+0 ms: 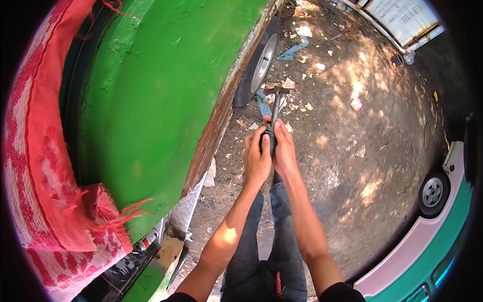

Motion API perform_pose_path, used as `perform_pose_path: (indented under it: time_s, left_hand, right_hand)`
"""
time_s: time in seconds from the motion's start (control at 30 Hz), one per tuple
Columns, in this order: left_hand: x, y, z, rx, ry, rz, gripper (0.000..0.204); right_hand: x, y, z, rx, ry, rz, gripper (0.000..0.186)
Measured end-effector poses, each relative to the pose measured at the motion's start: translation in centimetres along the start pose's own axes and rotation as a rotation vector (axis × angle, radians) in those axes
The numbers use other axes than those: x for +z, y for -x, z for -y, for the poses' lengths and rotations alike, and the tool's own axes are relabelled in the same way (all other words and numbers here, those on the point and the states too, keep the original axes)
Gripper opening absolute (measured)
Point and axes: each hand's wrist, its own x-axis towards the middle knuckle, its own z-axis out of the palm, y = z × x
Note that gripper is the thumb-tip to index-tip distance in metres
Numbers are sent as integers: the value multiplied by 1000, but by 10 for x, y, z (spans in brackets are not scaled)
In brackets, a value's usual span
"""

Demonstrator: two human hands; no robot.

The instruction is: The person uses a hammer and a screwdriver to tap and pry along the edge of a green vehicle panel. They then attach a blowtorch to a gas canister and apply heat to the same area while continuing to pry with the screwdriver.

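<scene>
In front of me, a hammer (276, 106) with a metal shaft and a dark grip points away from my body, its head at the far end. My left hand (257, 160) is closed round the grip from the left side. Against the grip and lower shaft from the right, my right hand (285, 152) is closed too, its fingers pointing up along the tool. Both palms are hidden. Just left of the hammer is a large green painted panel (156, 90) with a rough, rusty brown lower edge (214, 121).
A wheel (262, 63) sits under the panel's far end. Paint flakes and a blue cloth strip (293, 50) litter the dirt ground (347, 166). Red-and-white fabric (48, 151) drapes at left. A pink-and-teal car (417, 261) stands lower right, a white metal panel (402, 20) far right.
</scene>
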Motion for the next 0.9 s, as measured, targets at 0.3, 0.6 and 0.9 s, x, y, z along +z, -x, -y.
perform_pose_path:
  time_s: [0.3,0.6,0.9]
  left_hand:
    - [3,-4,17,-43,410,47,35]
    - [-27,9,25,88,438,-36,32]
    - [-110,48,56,-66,548,42,41]
  right_hand:
    - [-6,-5,-4,-172,335,18,35]
    - [-6,-17,19,-253,621,30,34]
    - [45,-18,-11,-52,310,7,40]
